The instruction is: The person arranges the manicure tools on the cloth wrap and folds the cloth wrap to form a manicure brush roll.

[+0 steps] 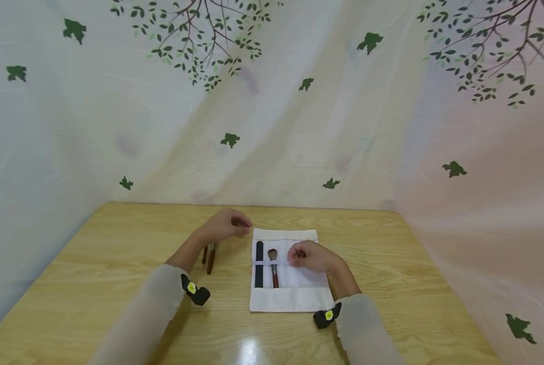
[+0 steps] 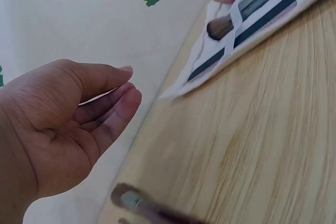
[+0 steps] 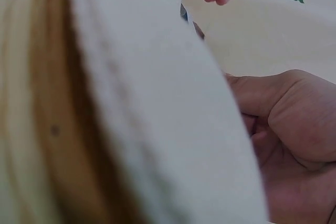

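A white fabric brush roll (image 1: 299, 299) lies unfolded on the table. Under its white elastic band (image 1: 265, 262) are a flat black strip (image 1: 259, 268) and a makeup brush (image 1: 274, 274) with a red handle and brown bristles. My right hand (image 1: 312, 256) is over the roll's right half, fingers curled, pinching the band beside the brush. Beyond the roll's upper left corner, my left hand (image 1: 227, 225) hangs in the air with loosely bent fingers and nothing in them. Below it lie brown-handled brushes (image 1: 211, 259), partly hidden by the forearm in the head view.
The wooden table (image 1: 381, 274) runs back to a pale cloth backdrop (image 1: 272, 167) printed with leaves and branches. Cloth also hangs along the left and right sides. A small black camera (image 1: 201, 295) is worn on the left wrist, another (image 1: 322, 318) on the right.
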